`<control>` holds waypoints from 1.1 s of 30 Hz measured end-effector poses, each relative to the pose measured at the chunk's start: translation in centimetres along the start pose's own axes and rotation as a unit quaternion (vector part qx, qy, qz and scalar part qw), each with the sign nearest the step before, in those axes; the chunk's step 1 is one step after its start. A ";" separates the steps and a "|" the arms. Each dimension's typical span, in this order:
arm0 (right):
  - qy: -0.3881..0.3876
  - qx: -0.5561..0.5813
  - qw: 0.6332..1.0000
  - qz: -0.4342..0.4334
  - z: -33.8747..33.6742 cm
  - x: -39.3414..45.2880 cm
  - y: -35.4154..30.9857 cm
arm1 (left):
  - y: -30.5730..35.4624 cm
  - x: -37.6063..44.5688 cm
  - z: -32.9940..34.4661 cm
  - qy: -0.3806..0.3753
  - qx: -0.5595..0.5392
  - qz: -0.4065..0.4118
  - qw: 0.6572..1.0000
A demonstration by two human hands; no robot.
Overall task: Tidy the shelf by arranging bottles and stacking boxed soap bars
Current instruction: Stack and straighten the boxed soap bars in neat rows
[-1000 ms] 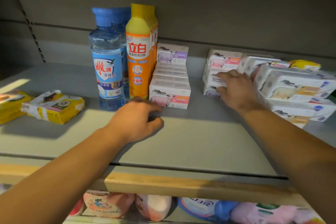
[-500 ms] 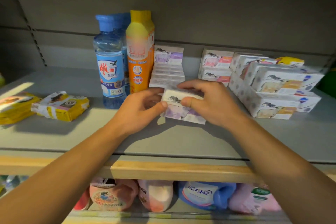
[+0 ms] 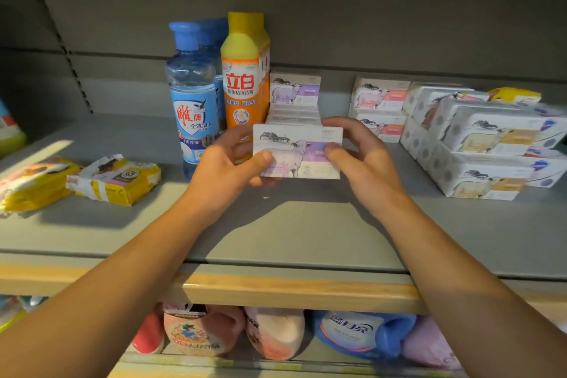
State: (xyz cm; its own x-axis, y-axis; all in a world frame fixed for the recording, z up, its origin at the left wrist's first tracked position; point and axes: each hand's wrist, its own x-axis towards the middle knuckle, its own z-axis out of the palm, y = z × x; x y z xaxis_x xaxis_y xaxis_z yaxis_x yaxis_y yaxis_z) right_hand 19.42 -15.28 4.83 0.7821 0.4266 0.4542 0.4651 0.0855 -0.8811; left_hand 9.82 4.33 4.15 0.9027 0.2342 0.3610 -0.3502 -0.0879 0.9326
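Note:
A purple-labelled soap box (image 3: 299,150) with a sheep picture is held above the grey shelf (image 3: 276,230), face toward me. My left hand (image 3: 227,166) pinches its left end, thumb on the front. My right hand (image 3: 362,159) grips its right end. Behind it stands a stack of the same boxes (image 3: 294,92). To the left stand blue-capped clear bottles (image 3: 191,95) and orange bottles with yellow caps (image 3: 244,77). Pink-labelled soap boxes (image 3: 379,101) are stacked to the right.
A larger heap of white soap boxes (image 3: 491,150) lies at the right, some tilted. Yellow wrapped packs (image 3: 116,178) lie on the shelf's left side. A wooden front rail (image 3: 294,291) edges the shelf, with detergent jugs (image 3: 365,334) on the lower level.
My right hand left the pink stack and brought a purple box to the middle. My left hand rose from the shelf and took its left end. The box is now turned face toward me.

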 end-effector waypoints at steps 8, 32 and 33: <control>-0.003 0.189 0.975 0.120 -0.6 0.0 -0.6 | 0.2 -0.1 0.1 -0.064 0.085 0.059 0.993; 0.008 0.062 0.986 0.153 -0.8 -0.1 0.6 | -0.4 0.0 0.4 -0.014 0.038 -0.116 0.992; -0.007 0.065 0.984 0.165 -0.8 -0.1 0.6 | -0.4 0.0 0.3 -0.011 0.019 -0.129 0.991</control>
State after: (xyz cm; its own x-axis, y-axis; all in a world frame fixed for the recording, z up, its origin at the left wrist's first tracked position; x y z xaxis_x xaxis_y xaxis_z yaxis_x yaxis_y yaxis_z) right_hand 19.89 -15.99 4.36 0.8759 0.4622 0.1386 0.1281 0.0542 -0.9903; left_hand 10.08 4.07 3.78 0.9663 0.2324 0.1106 -0.0983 -0.0638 0.9931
